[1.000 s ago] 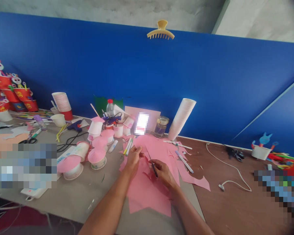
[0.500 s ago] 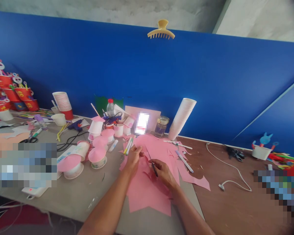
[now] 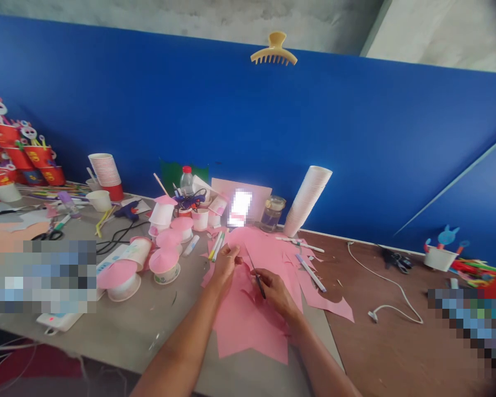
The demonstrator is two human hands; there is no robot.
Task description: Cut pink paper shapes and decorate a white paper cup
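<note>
Over the pink paper point(image 3: 252, 333) on the table, both my hands work close together. My left hand point(image 3: 227, 264) has its fingers pinched on a piece of pink paper point(image 3: 243, 271), whose exact outline blends with the pink beneath. My right hand point(image 3: 276, 290) is closed round dark-handled scissors point(image 3: 260, 285), with the blade pointing up and away, just right of my left fingertips. Whether the blades touch the held piece is hard to tell. Markers point(image 3: 218, 246) lie just beyond my left hand.
Paper cups with pink tops point(image 3: 165, 262) stand on the left. A tall leaning cup stack point(image 3: 308, 201), a glass jar point(image 3: 271, 214) and a bright phone screen point(image 3: 240, 207) are at the back. A white cable point(image 3: 391, 278) lies on the right, a glue gun point(image 3: 129, 210) on the left.
</note>
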